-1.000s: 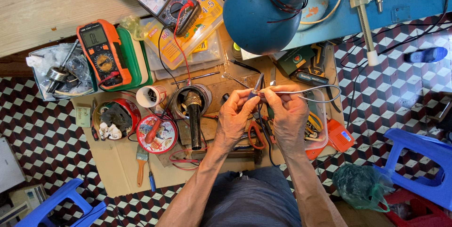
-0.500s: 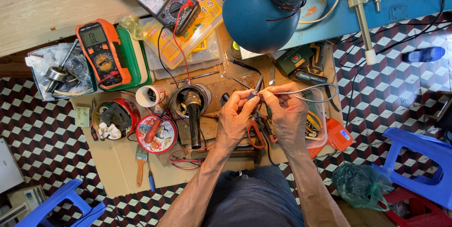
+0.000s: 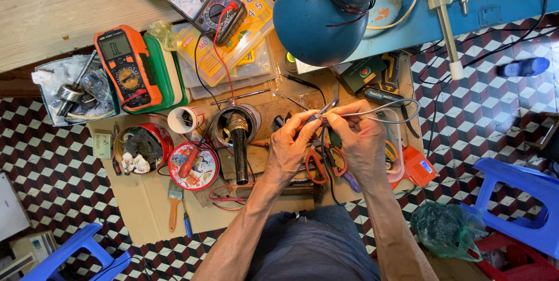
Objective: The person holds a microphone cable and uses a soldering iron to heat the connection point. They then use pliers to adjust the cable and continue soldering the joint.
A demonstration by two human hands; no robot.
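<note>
Head view: left hand [image 3: 289,148] and right hand [image 3: 361,144] meet at centre, both pinching grey wire [image 3: 381,106] end with fingertips. Wire loops toward 2 o'clock. Red-handled cutters [image 3: 319,164] lie beneath, unused. Judged mid-job: wire end being prepared.

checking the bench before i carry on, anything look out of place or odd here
Nothing looks spilled or broken. The oddest thing is a microphone standing head-up in a round tin, among repair tools. The cardboard mat is crowded, and both hands, left hand and right hand, pinch a thin grey wire above it.
</note>
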